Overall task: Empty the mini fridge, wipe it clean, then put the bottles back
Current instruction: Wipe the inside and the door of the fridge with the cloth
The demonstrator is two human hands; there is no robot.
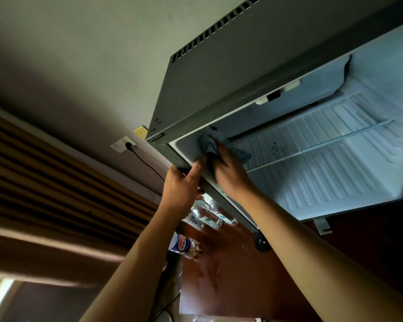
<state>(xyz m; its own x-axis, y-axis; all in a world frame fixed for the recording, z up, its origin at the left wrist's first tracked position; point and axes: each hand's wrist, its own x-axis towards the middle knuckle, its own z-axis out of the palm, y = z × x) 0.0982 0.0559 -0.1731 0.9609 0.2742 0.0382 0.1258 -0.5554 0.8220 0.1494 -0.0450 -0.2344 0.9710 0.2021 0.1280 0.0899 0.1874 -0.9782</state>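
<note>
Gripping the front edge of the mini fridge [261, 73] with the left hand [184, 182] — fingers curled over the outer side, thumb lying along the rim. Pressing a blue cloth [213, 145] against the inside wall with the right hand [230, 173], near the corner where that wall meets the fridge's ceiling; fingers lying fairly flat on the bunched fabric, part of the cloth trailing past them toward the ribbed back panel. Standing open, with the white interior lit and a wire shelf [323, 142] crossing the middle, bare of bottles. Waiting outside on the dark wooden table [230, 287], just beside the fridge's side and partly hidden behind the left forearm — clear bottles [203, 214] grouped together, and a cola bottle [183, 245] with a blue, red and white label a little nearer the table's edge. Running down the wall behind from a socket [123, 144] — a black cable [147, 163]. Hanging along the left, brown curtains [44, 182].
</note>
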